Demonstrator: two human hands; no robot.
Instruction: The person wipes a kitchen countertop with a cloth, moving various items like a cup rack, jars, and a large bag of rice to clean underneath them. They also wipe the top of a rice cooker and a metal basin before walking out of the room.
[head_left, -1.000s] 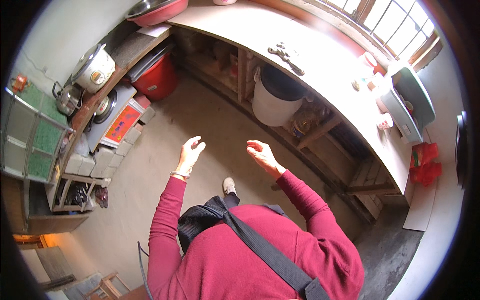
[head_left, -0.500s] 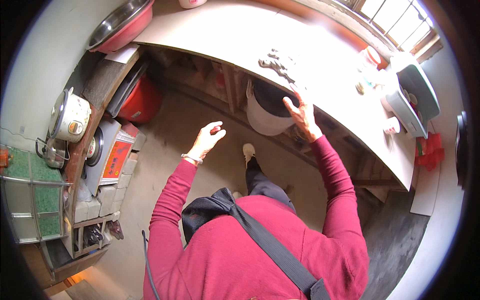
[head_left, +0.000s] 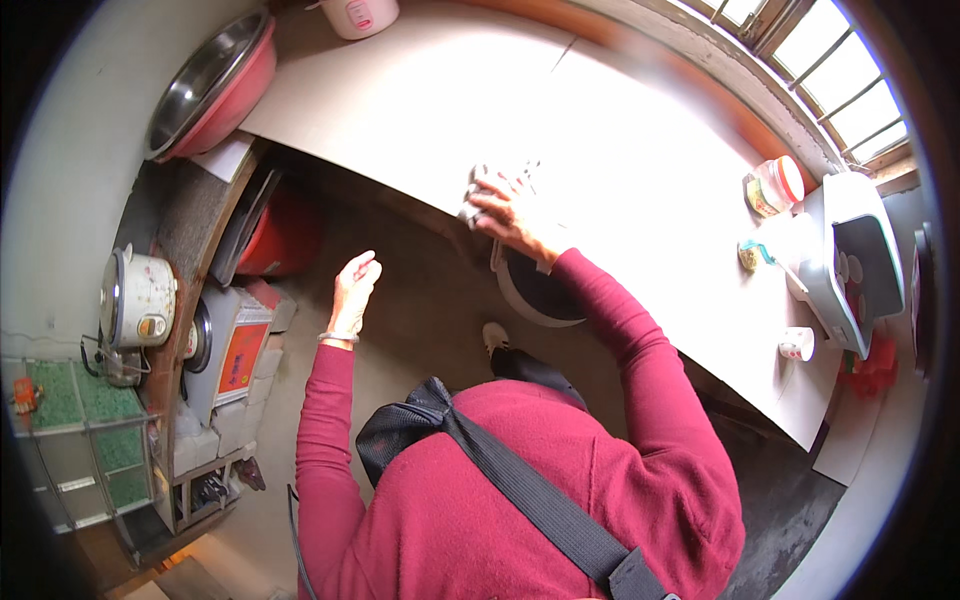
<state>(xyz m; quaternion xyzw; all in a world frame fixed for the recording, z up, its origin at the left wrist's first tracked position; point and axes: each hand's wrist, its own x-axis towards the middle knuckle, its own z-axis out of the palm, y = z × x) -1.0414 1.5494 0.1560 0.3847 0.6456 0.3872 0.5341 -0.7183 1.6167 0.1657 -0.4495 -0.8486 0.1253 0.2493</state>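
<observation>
My right hand (head_left: 508, 212) lies over a crumpled grey cloth (head_left: 470, 205) near the front edge of the white countertop (head_left: 400, 130). Its fingers are bent over the cloth and hide most of it. Out in front of the counter, my left hand (head_left: 352, 290) hangs in the air with its fingers curled together and nothing visible in them. Below my right wrist, a white bucket (head_left: 540, 310) with a dark inside stands partly under the counter.
On the counter are a steel basin (head_left: 210, 80) in a pink one, a white appliance (head_left: 358, 16), a red-lidded jar (head_left: 775, 186), a paper cup (head_left: 797, 343) and a blue-grey bin (head_left: 835, 270). A rice cooker (head_left: 138, 298) stands at left, near a red tub (head_left: 285, 235).
My right hand has moved left and come down onto the grey cloth. My left hand has shifted left, its fingers drawn closer together. The view has turned slightly.
</observation>
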